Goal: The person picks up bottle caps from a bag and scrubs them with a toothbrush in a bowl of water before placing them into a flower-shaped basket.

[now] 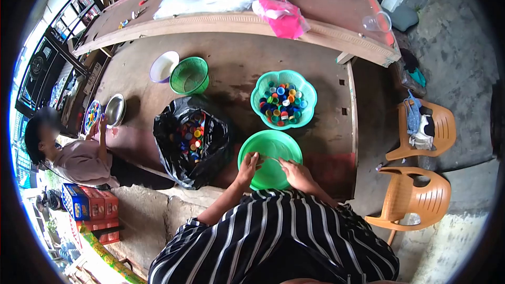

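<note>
Over a bright green basin (pixel 271 138) at the table's front edge, my left hand (pixel 250 167) and my right hand (pixel 298 173) are both closed in a pinch. A thin, narrow thing (pixel 270 158) spans the gap between their fingertips, too small to name. No bottle caps can be seen in the basin. Beyond it, a scalloped turquoise basket (pixel 258 93) holds many coloured plastic bottle caps (pixel 284 102). Left of my hands, an open black plastic bag (pixel 218 126) contains more caps (pixel 192 135).
A green mesh basket (pixel 190 75) and a white bowl (pixel 163 67) stand farther back. At left, a person (pixel 81 160) sits beside a metal bowl (pixel 115 110) and a plate of caps (pixel 92 115). A raised shelf (pixel 231 21) crosses the back; orange chairs (pixel 415 197) are at right.
</note>
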Available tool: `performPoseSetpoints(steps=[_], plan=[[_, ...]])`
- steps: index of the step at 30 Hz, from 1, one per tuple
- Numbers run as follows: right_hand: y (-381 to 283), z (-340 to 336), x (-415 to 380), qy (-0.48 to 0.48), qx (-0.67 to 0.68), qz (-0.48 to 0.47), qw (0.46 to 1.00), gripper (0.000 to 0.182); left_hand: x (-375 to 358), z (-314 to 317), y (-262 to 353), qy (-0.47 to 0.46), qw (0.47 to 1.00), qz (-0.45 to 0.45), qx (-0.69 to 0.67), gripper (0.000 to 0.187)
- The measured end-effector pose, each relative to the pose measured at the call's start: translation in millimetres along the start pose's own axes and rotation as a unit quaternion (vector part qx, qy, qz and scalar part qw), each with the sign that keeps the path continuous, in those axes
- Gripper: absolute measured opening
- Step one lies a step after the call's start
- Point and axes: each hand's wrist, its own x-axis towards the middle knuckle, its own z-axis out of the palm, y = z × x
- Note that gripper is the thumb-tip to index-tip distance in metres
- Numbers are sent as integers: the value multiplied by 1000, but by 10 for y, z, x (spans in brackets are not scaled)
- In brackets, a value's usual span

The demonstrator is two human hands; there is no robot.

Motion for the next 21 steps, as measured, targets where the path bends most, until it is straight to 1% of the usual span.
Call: performPoseSetpoints(steps=[1,2,4,6,8,9,10,12,13,14,16,17,18,21], plan=[[12,-6,-5,31,-8,5,999,39,14,11,-11,-11,1000,-5,-10,39],[16,1,-26,32,-9,4,999,39,22,12,-27,-21,999,-13,-20,39],[-105,-82,-25,10,18,6,1000,39,79,25,-13,-23,1000,-12,-15,40],[-71,-66,-21,-5,17,-4,1000,40,60,13,-27,-23,1000,-14,-10,40],[32,-60,34,-4,-42,4,999,41,70,0,-4,-24,1000,-11,-4,41],[27,-95,92,-13,-90,24,996,46,80,-18,-35,-13,1000,-14,-7,41],[15,-113,153,-20,-94,11,995,46,105,-42,-78,-1,1000,-8,-15,41],[-63,-107,226,-11,-137,47,989,51,122,-109,-147,4,1000,-23,-11,41],[-42,-60,251,-23,-140,31,989,57,130,-122,-167,12,999,-32,-8,41],[24,26,264,-25,-139,25,990,57,133,-137,-188,18,999,-30,-9,41],[15,103,271,-103,-190,39,976,58,109,-156,-200,14,999,-28,-17,40],[31,95,235,-119,-151,57,980,59,114,-150,-215,23,999,-33,-13,41],[62,126,197,-79,-139,38,986,55,151,-144,-240,23,999,-27,-17,41],[-259,-171,75,-73,-41,54,995,50,191,-131,-281,34,997,-55,-42,41]])
